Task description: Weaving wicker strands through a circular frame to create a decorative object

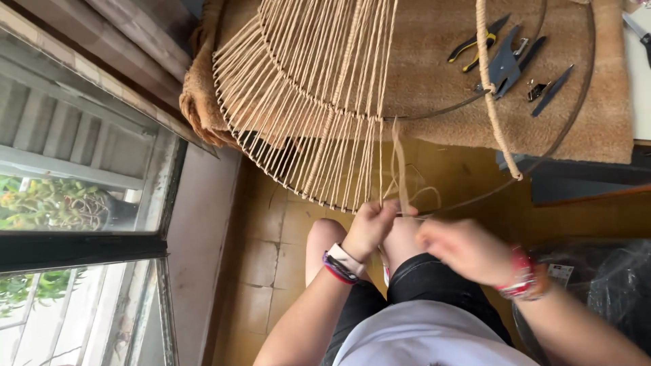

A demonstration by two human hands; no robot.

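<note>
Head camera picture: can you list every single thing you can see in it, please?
Round wire frame: one, dark metal, lying on the carpet-covered table and sticking out past its edge.
Cord strands: many, tan, wound between the frame's rings.
Loose cord: one, tan, running from the frame to the hands.
Rope: one, tan, twisted, across the frame.
Pliers: one, yellow-and-black handles, on the table.
Other hand tools: a few, dark, beside the pliers.
Window: one, left, green plants outside.
Floor tiles: yellowish, below.
Left hand: closed on the cord, bands at the wrist.
Right hand: blurred, red bracelet.
</note>
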